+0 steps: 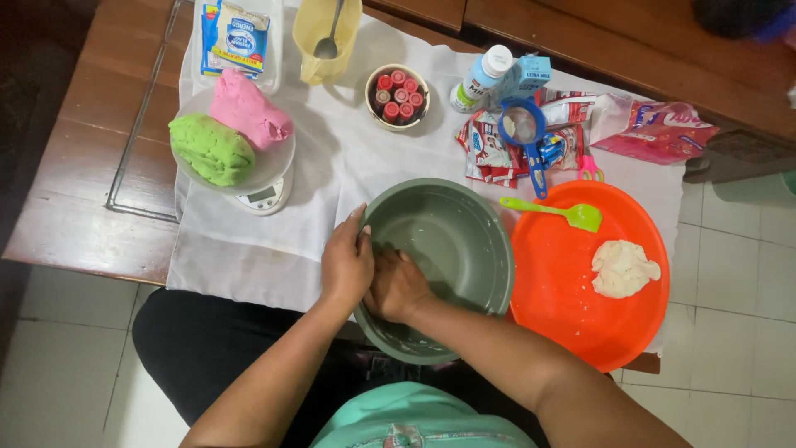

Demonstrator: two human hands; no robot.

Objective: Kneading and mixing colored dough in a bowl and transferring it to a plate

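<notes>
A grey-green bowl sits on the white cloth near the table's front edge. My left hand grips its left rim, thumb over the edge. My right hand is inside the bowl against the near left wall, fingers curled; whether anything is in it is hidden. The bowl's inner bottom shows only faint pale smears.
An orange basin to the right holds a lump of white dough and a green spatula. At the back left, pink dough and green dough rest on a kitchen scale. Behind are a yellow jug, a cup of small red-capped bottles, packets and a blue sieve.
</notes>
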